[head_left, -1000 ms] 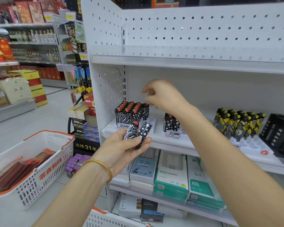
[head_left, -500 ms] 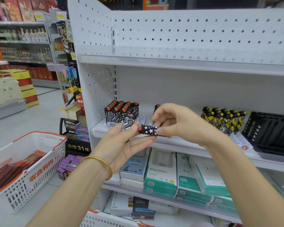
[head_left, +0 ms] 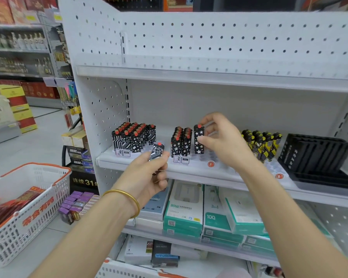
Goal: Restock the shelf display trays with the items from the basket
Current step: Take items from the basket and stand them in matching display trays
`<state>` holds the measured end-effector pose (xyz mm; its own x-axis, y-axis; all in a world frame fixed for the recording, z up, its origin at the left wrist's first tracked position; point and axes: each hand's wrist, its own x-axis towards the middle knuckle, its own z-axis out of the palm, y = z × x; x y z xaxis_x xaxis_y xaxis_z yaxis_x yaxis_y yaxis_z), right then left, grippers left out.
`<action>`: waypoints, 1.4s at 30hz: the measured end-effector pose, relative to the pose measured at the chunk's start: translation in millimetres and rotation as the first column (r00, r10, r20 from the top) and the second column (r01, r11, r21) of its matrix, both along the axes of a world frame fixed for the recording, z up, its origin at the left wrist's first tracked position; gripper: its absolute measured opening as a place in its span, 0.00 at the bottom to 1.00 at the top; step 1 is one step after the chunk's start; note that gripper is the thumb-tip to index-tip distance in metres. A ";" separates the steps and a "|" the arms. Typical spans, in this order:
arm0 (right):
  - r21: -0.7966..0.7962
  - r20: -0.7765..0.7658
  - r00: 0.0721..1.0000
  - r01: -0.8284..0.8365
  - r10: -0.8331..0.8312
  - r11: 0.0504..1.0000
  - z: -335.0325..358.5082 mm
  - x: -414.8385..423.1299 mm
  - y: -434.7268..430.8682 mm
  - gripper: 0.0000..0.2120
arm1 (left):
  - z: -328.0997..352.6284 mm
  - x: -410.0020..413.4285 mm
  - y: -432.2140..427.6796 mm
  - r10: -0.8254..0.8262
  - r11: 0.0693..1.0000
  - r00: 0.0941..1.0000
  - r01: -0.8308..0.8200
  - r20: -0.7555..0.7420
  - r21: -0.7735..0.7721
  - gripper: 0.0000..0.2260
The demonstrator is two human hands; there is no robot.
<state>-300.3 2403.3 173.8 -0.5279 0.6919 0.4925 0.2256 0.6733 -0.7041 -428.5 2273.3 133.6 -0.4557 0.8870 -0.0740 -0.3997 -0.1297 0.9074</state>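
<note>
My right hand (head_left: pixel 224 141) pinches a black star-patterned lighter (head_left: pixel 199 139) upright at the right end of the star lighters (head_left: pixel 180 143) standing in the white display tray (head_left: pixel 215 164) on the middle shelf. My left hand (head_left: pixel 149 177) holds one black lighter with a white geometric pattern (head_left: pixel 156 151) in front of the shelf edge, below the tray of matching geometric lighters (head_left: pixel 133 137). The rim of a white and orange basket (head_left: pixel 129 270) shows at the bottom edge.
Yellow-black lighters (head_left: pixel 261 143) and an empty black tray (head_left: pixel 317 155) stand further right on the shelf. Boxed chargers (head_left: pixel 184 207) fill the shelf below. A second white basket (head_left: pixel 22 209) with red packets sits at left on the floor.
My right hand took the star lighter from my left hand and carried it up to the star tray. My left hand now holds only the geometric lighter.
</note>
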 end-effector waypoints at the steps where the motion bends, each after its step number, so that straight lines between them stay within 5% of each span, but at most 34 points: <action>1: 0.010 -0.002 1.000 -0.005 0.005 1.000 -1.5 -3.8 0.6 0.13 | -0.2 0.8 0.3 0.009 1.000 1.000 -0.009 0.004 -0.003 0.12; 7: 0.090 0.043 0.999 -0.005 0.001 0.996 -13.1 -17.7 -1.5 0.10 | -1.2 0.0 -0.4 -0.002 1.000 1.000 0.003 0.026 -0.015 0.07; 15: 0.283 0.153 0.986 0.017 -0.062 0.959 -11.9 -23.4 0.4 0.09 | -0.3 -2.7 -0.5 -0.058 0.998 0.993 0.059 0.105 -0.010 0.13; 19: 0.257 0.152 0.987 0.002 -0.043 0.967 -13.0 -24.5 -0.7 0.06 | -0.7 -2.7 1.5 -0.069 0.997 0.990 0.072 0.123 -0.015 0.13; 26: 0.488 0.211 0.963 0.043 -0.166 0.872 -19.3 -23.1 -6.4 0.15 | -1.6 -3.5 1.5 -0.072 0.997 0.990 0.074 0.121 -0.017 0.14; 35: 0.505 0.217 0.933 0.144 -0.286 0.851 -22.2 -21.1 -12.1 0.16 | -2.6 -5.2 -0.3 -0.096 0.995 0.986 0.099 0.135 -0.015 0.15; 39: 0.325 0.030 0.998 0.046 -0.059 0.945 -9.0 -24.9 -32.5 0.11 | -3.5 -9.0 -2.1 -0.110 0.994 0.981 0.107 0.161 0.027 0.16; 42: 0.157 0.096 0.992 -0.098 0.083 0.983 4.2 -34.2 -48.5 0.08 | -4.6 -10.9 -4.2 -0.060 0.993 0.995 0.052 0.075 0.106 0.11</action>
